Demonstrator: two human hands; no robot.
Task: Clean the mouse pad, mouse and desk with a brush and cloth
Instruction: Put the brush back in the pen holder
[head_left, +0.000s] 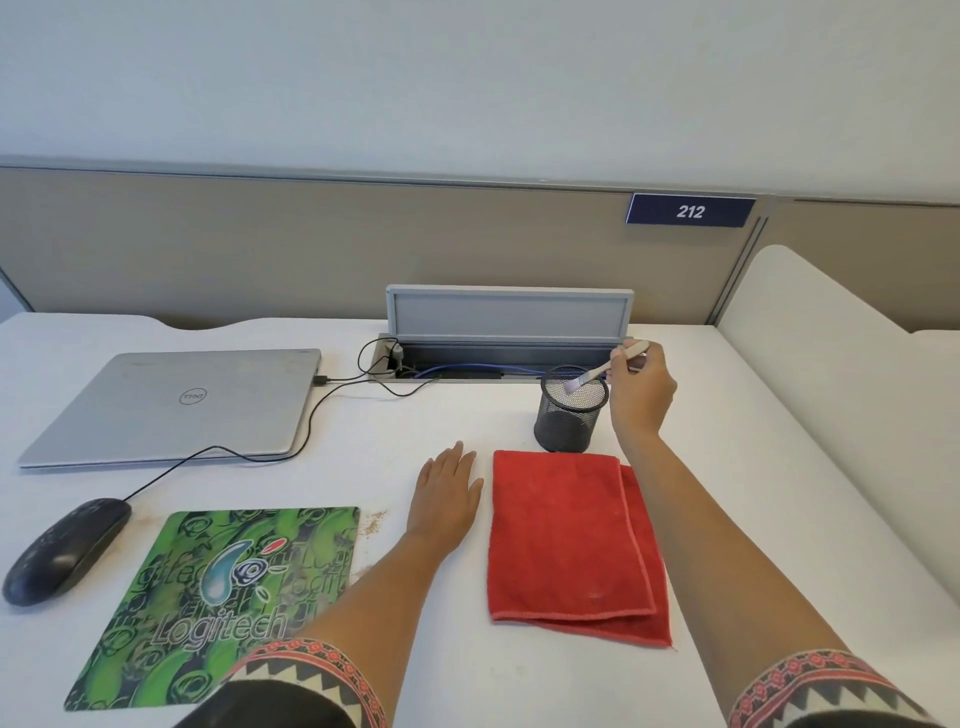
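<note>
My right hand (641, 392) is shut on a small pale brush (602, 370), whose bristles hang over the mouth of a black mesh pen cup (566, 421). My left hand (447, 493) lies flat and open on the white desk (415, 415), between the pad and the cloth. A folded red cloth (569, 540) lies just in front of the cup. The green Logitech mouse pad (223, 597) sits at the front left. A black wired mouse (65, 548) rests on the desk to the left of the pad. Brown crumbs (375, 522) dot the desk by the pad's right edge.
A shut silver Dell laptop (176, 405) lies at the back left with black cables running from it. A cable tray (506, 338) with its grey lid raised stands behind the cup. A beige partition (311, 244) closes the back; a white divider (831, 364) rises on the right.
</note>
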